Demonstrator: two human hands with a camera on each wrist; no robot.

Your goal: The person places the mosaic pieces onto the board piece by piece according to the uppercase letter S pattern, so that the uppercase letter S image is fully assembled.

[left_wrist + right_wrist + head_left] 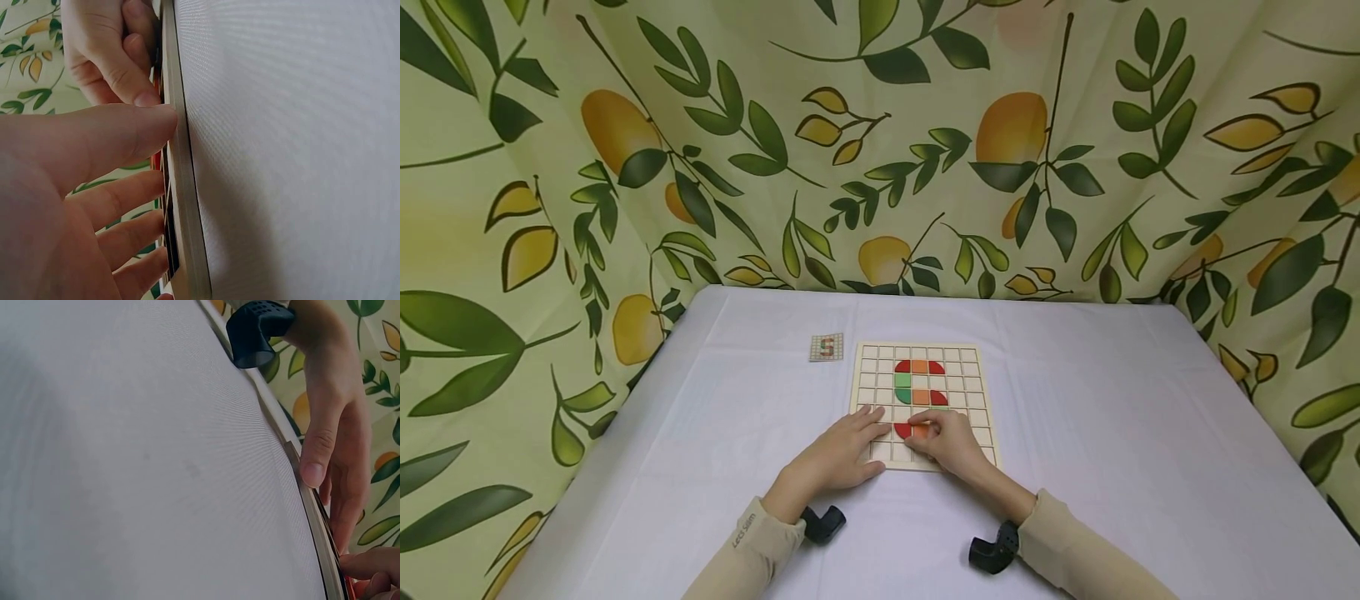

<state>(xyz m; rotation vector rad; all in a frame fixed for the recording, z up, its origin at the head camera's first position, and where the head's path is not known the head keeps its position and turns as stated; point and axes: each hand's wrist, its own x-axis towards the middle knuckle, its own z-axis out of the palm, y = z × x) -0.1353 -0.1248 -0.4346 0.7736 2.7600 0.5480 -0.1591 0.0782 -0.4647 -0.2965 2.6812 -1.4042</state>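
A square wooden grid board (865, 377) lies on the table with coloured tiles forming a curved figure. The upper row holds a red rounded tile (902, 367), an orange square and another red one; below are a green square (902, 380), a green rounded tile (903, 396) and more orange and red. My left hand (844, 450) rests on the board's lower left, fingers extended, thumb at the front edge. Thumb and index finger of my right hand (953, 442) pinch around an orange square tile (919, 431), beside a red rounded tile (901, 431). That hand covers part of the lower right.
Behind the board's left corner lies a small pattern card (827, 347) with a similar coloured figure on a grid. White cloth (1075, 400) covers the table. A leaf-and-fruit patterned curtain (925, 167) hangs along the back and sides. Black wrist devices (995, 550) sit on both arms.
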